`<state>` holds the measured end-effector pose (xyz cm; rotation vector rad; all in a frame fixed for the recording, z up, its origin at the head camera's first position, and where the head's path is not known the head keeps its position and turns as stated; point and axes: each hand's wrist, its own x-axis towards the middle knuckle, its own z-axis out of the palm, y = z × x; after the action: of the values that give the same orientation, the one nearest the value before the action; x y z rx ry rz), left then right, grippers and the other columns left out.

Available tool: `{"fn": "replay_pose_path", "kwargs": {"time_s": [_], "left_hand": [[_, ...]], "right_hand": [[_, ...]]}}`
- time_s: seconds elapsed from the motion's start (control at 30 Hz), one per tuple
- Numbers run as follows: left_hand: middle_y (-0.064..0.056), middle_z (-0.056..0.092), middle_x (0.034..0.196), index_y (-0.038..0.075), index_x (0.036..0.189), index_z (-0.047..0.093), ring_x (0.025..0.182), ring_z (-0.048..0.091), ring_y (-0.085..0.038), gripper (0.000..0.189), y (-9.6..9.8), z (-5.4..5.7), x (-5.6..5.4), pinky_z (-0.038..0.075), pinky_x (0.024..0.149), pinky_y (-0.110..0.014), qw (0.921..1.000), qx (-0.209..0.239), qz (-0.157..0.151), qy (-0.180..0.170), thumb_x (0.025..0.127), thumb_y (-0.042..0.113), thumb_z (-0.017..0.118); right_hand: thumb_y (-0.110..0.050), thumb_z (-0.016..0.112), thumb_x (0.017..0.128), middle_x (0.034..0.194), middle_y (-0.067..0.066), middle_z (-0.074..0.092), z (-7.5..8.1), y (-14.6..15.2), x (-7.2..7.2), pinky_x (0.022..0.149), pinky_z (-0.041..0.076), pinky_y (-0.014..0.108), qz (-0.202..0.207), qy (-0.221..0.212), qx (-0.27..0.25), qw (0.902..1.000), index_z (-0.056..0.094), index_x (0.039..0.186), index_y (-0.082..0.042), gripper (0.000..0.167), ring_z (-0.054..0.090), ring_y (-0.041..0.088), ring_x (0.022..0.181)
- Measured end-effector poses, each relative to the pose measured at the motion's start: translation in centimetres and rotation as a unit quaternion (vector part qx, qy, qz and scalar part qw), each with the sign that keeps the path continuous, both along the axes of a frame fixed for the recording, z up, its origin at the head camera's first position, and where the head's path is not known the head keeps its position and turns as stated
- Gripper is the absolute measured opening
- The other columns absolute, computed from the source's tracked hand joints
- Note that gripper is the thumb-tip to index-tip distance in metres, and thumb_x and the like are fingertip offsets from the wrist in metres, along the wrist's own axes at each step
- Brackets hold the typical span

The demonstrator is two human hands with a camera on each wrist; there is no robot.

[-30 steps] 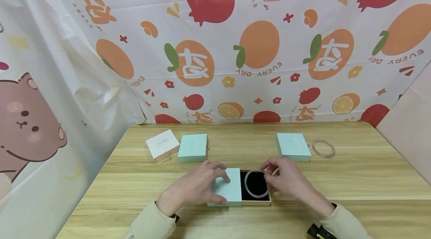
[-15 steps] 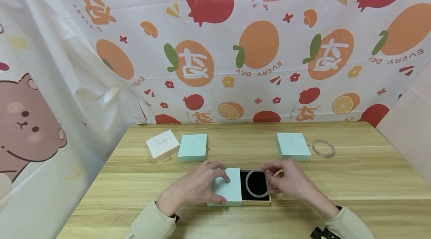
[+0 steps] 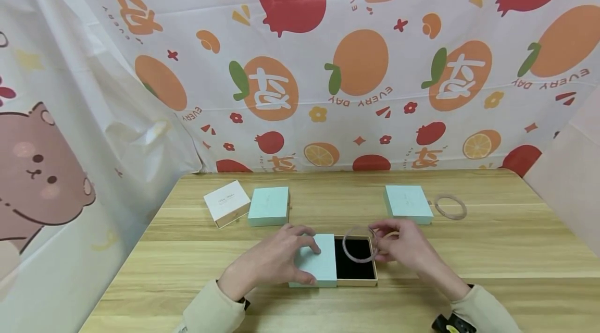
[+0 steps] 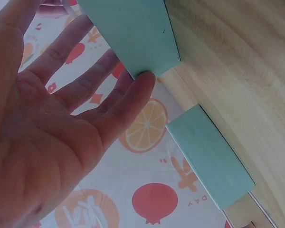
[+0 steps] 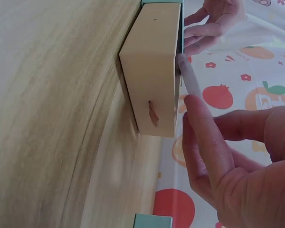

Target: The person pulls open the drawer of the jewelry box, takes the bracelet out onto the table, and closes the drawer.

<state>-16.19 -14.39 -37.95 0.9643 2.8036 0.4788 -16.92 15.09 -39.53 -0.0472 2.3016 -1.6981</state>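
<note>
A mint-green jewellery box (image 3: 324, 262) lies in the middle near the front, its drawer (image 5: 154, 71) slid out to the right with a black lining (image 3: 353, 271) showing. My left hand (image 3: 276, 255) holds the sleeve of this box, thumb at the near edge and fingers over the top; in the left wrist view, fingers lie along the mint side (image 4: 137, 38). Between thumb and fingers, my right hand (image 3: 405, 247) pinches a pale translucent bangle (image 3: 345, 249) at its right side. The bangle is tilted up over the drawer, in the right wrist view close above its rim.
A white box (image 3: 227, 201) and a second mint box (image 3: 269, 205) stand at the back left. Back right holds a third mint box (image 3: 409, 202), with another bangle (image 3: 453, 217) flat on the wooden table (image 3: 506, 249) beside it. Fruit-print cloth (image 3: 361, 62) hangs behind the table.
The bangle has risen and tipped up from the black lining, moving slightly away from me with my right hand. My left hand and the box have stayed put.
</note>
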Motion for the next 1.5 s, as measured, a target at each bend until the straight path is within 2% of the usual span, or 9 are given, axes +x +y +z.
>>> {"fn": "replay_pose_path", "kwargs": {"time_s": [0.33,0.63,0.87,1.27,1.5], "left_hand": [[-0.006,0.062,0.141,0.023,0.111,0.075,0.122,0.056,-0.029,0.043,0.1,0.2,0.1,0.053,0.098,-0.045,1.0000,0.001,0.003,-0.002,0.075,0.043,0.089],[-0.006,0.062,0.141,0.024,0.111,0.075,0.120,0.057,-0.028,0.043,0.1,0.1,0.1,0.053,0.097,-0.044,1.0000,0.001,-0.002,-0.005,0.075,0.044,0.089],[-0.006,0.062,0.141,0.024,0.110,0.075,0.122,0.057,-0.029,0.043,0.1,0.1,0.0,0.053,0.098,-0.045,1.0000,-0.001,0.001,-0.008,0.075,0.045,0.089],[-0.006,0.062,0.140,0.025,0.110,0.075,0.121,0.057,-0.028,0.043,0.1,0.0,0.0,0.053,0.097,-0.044,1.0000,-0.001,-0.002,-0.005,0.075,0.045,0.089],[-0.006,0.063,0.140,0.024,0.109,0.075,0.122,0.056,-0.029,0.043,0.1,0.1,0.0,0.052,0.099,-0.045,1.0000,-0.003,-0.003,-0.001,0.074,0.045,0.090]], "right_hand": [[0.006,0.059,0.095,0.107,0.016,0.058,-0.3,0.0,-1.2,0.073,0.064,0.032,-0.055,0.016,-0.044,0.9974,0.059,0.133,0.007,0.038,0.070,0.018,0.081],[0.006,0.061,0.093,0.105,0.014,0.058,-0.5,0.0,-2.3,0.071,0.063,0.031,-0.086,0.020,-0.034,0.9955,0.060,0.132,0.007,0.039,0.069,0.015,0.077],[0.005,0.061,0.094,0.106,0.014,0.058,-0.7,0.0,-2.9,0.071,0.063,0.030,-0.094,0.024,-0.024,0.9949,0.060,0.132,0.005,0.039,0.070,0.016,0.076],[0.003,0.061,0.092,0.102,0.013,0.062,-1.1,-0.6,-3.7,0.067,0.063,0.030,-0.102,0.046,0.025,0.9934,0.063,0.130,-0.001,0.038,0.071,0.015,0.070],[-0.002,0.061,0.093,0.099,0.013,0.071,-1.1,-0.7,-4.2,0.061,0.057,0.021,-0.077,0.099,0.114,0.9855,0.075,0.114,-0.001,0.025,0.070,0.011,0.073]]}}
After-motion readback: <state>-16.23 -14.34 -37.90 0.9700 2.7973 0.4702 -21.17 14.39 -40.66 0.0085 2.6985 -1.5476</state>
